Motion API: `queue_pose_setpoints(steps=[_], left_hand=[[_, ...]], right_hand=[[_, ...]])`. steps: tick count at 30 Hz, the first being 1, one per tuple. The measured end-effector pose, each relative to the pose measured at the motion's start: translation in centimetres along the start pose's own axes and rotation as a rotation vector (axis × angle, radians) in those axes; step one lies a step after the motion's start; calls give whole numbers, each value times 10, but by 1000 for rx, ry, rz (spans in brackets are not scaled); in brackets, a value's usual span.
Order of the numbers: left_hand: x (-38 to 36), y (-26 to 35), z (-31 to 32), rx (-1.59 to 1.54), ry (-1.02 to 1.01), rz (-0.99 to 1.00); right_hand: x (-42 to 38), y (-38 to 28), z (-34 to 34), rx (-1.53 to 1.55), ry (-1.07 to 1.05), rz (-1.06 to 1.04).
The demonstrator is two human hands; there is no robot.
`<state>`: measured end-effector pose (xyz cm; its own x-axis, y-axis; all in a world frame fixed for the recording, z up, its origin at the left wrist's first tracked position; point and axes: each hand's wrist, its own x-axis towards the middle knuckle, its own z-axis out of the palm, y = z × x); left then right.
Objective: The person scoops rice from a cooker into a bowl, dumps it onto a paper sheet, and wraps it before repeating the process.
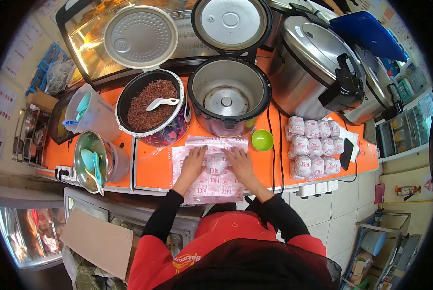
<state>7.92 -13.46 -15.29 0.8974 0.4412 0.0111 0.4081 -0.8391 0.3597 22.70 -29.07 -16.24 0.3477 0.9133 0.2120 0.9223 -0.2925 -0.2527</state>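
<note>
Printed wrapping paper (221, 186) lies in front of me on the orange counter, with a rounded bulge under it at the middle. My left hand (192, 163) rests on the paper at the left side of the bulge, fingers spread. On the other side of the bulge lies my right hand (240, 164), its fingers also apart. Neither hand is closed round anything. A small green bowl (262, 140) stands to the right, beyond my right hand. Farther right, several wrapped bundles (301, 146) printed with "RICE" are stacked in rows.
Behind the paper stand an open cooker of reddish rice (151, 104) with a white scoop (162, 103) and an open, empty cooker (226, 92). Large steel cooker (313, 63) at right; pot with utensils (94, 164) at left. Black cables (273, 166) cross the orange counter (366, 150).
</note>
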Motion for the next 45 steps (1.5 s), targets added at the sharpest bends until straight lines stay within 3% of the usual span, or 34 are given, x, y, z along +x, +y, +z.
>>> queue_pose_setpoints(steps=[3, 5, 6, 9, 13, 14, 17, 20, 22, 24, 27, 30, 33, 37, 38, 39, 41, 42, 45], left_hand=[[9, -12, -5, 74, -58, 205], [4, -24, 18, 77, -68, 302], [-4, -19, 21, -50, -110, 201], [-31, -15, 54, 52, 111, 140], [-52, 3, 71, 144, 238, 88], [-55, 6, 75, 122, 188, 54], [-57, 42, 51, -116, 173, -44], [-52, 52, 65, -438, 176, -84], [-34, 81, 68, -708, 382, -263], [-15, 108, 68, -889, 516, -503], [10, 104, 69, -1798, 330, -756], [12, 125, 69, -1695, 220, -704], [11, 176, 66, -1491, 213, -490], [16, 213, 48, -714, 160, 239], [14, 222, 26, -661, 33, 252], [13, 218, 31, -726, 36, 226], [4, 190, 44, -853, 40, 172], [0, 174, 46, -996, 15, 10], [-18, 82, 80, -435, 43, -66]], right_hand=[[12, 11, 2, -6, 25, -192], [3, 13, 25, 100, -79, -103], [-5, 11, 34, 154, -132, -55], [-27, -9, 35, 324, 3, 95], [-48, -23, 39, 289, 63, 63], [-52, -24, 40, 316, 43, 61], [-54, -29, 23, 384, -11, 51], [-60, -25, 39, 375, -76, 41], [-64, -17, 59, 286, -156, 47], [-57, -14, 60, 431, -221, 144], [-50, -9, 58, 919, 188, 274], [-38, -3, -6, 1842, 275, 682], [-48, 24, -60, 1897, 229, 714], [-90, 83, -105, 1969, 246, 712], [-105, 103, -124, 1895, 291, 776], [-122, 125, -141, 1819, 333, 840], [-161, 197, -155, 1508, 630, 866], [-174, 223, -173, 1438, 775, 937], [-218, 306, -181, 1202, 948, 969]])
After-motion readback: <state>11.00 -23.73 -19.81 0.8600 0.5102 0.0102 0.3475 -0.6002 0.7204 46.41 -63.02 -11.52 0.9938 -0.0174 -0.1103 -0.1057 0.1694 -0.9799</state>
